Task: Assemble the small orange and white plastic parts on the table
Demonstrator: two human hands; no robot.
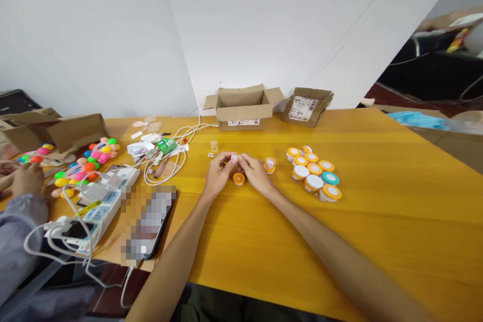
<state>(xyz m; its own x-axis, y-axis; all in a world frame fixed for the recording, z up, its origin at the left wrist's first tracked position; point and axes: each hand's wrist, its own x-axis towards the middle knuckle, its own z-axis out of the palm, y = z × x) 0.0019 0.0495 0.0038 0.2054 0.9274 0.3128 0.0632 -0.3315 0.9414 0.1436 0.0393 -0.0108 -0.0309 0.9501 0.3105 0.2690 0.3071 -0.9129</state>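
Hands meet at the middle of the yellow worktop (377, 221) in the head view, the only view there is. The left hand (218, 175) and the right hand (253, 171) come together with fingertips touching around a small pale piece (234, 159), pinched between them just above the surface. Both grips are narrow, closed on that piece; it is too small to tell what it is, or which hand bears more of it. Directly below the fingers, an orange cap (238, 178) lies on the worktop, and just to the right of the right hand stands a small clear cup (269, 164) with an orange base.

Further right, near but apart from the hands, sits a cluster of little lidded tubs (314, 172), mostly orange-rimmed with white tops, one teal. Behind the hands stands an open cardboard box (243, 105), with a flattened package (308, 105) beside it. To the left lie white cables (177, 153), a power strip (107, 196) and a heap of bright plastic balls (90, 158). Another person's hand (26, 178) rests at the far left edge.

By my judgement, the step in hand is fitting or working the small piece held between both hands; the next move would call for steady fingertip alignment, with the orange cap close beneath.
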